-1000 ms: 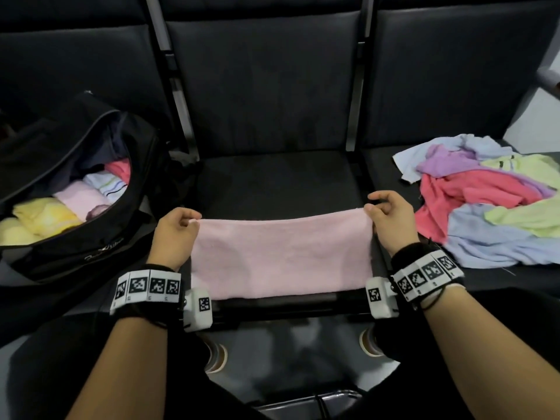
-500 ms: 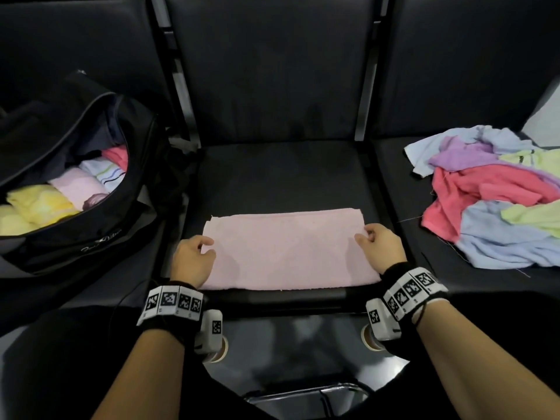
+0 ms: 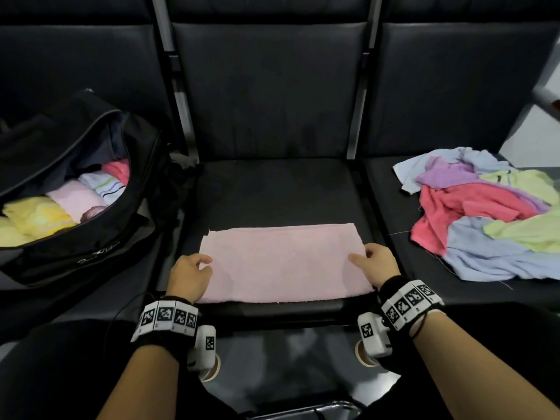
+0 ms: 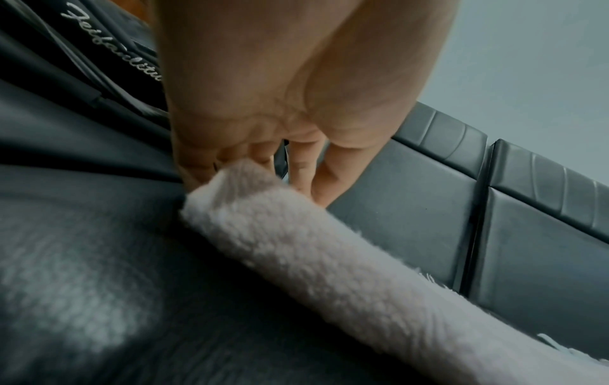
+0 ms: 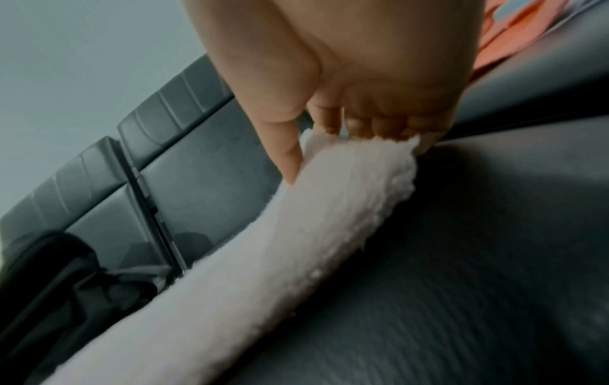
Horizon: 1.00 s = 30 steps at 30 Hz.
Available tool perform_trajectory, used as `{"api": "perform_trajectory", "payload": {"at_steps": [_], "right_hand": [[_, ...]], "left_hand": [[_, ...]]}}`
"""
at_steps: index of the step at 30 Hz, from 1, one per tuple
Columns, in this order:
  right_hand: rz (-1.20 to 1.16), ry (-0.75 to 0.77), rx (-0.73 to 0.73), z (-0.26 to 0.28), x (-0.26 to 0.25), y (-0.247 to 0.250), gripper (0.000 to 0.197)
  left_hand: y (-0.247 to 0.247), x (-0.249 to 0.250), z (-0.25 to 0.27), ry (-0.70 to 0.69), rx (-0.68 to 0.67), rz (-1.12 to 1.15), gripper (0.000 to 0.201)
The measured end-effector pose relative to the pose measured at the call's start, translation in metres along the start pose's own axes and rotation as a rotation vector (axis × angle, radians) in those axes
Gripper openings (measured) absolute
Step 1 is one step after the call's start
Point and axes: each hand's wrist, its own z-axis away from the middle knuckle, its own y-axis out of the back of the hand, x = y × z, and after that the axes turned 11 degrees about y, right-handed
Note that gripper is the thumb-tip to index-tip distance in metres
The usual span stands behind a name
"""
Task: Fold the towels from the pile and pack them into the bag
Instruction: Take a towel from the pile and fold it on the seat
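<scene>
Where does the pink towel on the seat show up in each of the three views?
Head: pink towel lies flat on the middle seat, low centre, between the left hand and right hand.
Left wrist: a thick band from the fingers down to the lower right.
Right wrist: a band from the fingers down to the lower left.
Shared landmark: the dark seat under it.

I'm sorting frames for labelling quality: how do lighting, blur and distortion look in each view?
Head view: dim, with the seat backs bowed by the wide lens; the pink towel and towel pile stay readable. Left wrist view: the left hand is soft, the seat foreground smeared. Right wrist view: the right hand is blurry, the towel washed out to near white.
</scene>
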Motion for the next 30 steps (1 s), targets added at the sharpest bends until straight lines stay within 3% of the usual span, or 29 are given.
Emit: {"api": "perform_trajectory", "payload": {"at_steps": [4, 7, 9, 13, 16, 21, 24, 26, 28, 30], "right_hand": [[-0.112, -0.013, 0.149, -0.006, -0.001, 0.021, 0.019], [-0.211, -0.067, 0.173, -0.008, -0.005, 0.036, 0.014], [-0.299, -0.067, 0.130, -0.005, -0.011, 0.041, 0.027], [-0.487, 0.009, 0.014, 0.011, -0.046, 0.039, 0.051], [-0.533, 0.088, -0.086, 0.025, -0.084, 0.024, 0.059], [-0.462, 0.254, -0.210, 0.049, -0.141, -0.029, 0.059], [-0.513, 0.244, -0.409, 0.059, -0.153, -0.069, 0.055], [-0.442, 0.226, -0.509, 0.062, -0.149, -0.083, 0.056], [-0.311, 0.268, -0.513, 0.060, -0.136, -0.086, 0.052], [-0.182, 0.338, -0.481, 0.057, -0.121, -0.082, 0.047]], "left_hand": [[-0.002, 0.007, 0.007, -0.023, -0.085, 0.070, 0.021], [-0.007, 0.013, 0.014, -0.081, -0.197, 0.062, 0.015], [-0.008, 0.016, 0.016, -0.101, -0.201, 0.048, 0.014], [-0.004, 0.025, 0.020, -0.106, -0.084, 0.059, 0.018], [-0.003, 0.037, 0.029, -0.122, -0.116, 0.193, 0.019], [-0.007, 0.049, 0.041, 0.010, -0.315, 0.488, 0.023], [-0.007, 0.049, 0.043, 0.115, -0.391, 0.598, 0.023], [-0.008, 0.045, 0.042, 0.195, -0.408, 0.614, 0.022], [-0.009, 0.042, 0.042, 0.239, -0.387, 0.605, 0.019], [-0.013, 0.039, 0.043, 0.181, -0.360, 0.562, 0.030]]}}
